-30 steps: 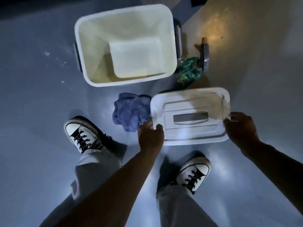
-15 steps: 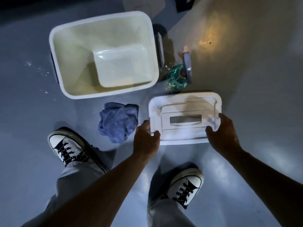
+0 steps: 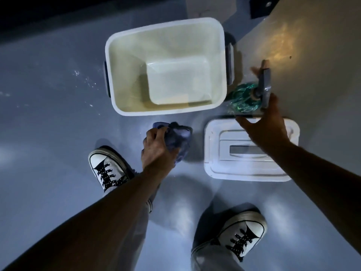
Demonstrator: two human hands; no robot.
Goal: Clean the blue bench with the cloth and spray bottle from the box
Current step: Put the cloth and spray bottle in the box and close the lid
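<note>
Left hand (image 3: 159,147) bunching blue cloth (image 3: 176,140), right hand (image 3: 262,126) spread beside green spray bottle (image 3: 247,97), above white lid (image 3: 248,167)

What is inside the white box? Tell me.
Nothing: the white box shows only its bare floor. The cloth and spray bottle lie outside on the ground, the cloth under the left hand. No part of the box floor is covered.

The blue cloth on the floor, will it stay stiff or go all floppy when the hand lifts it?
Probably floppy: the blue cloth lies bunched in soft folds under the left hand, so loose ends would likely dangle. It also looks light, a small crumpled rag. It is unlikely to slip, since the fingers already curl into the fabric.
</note>
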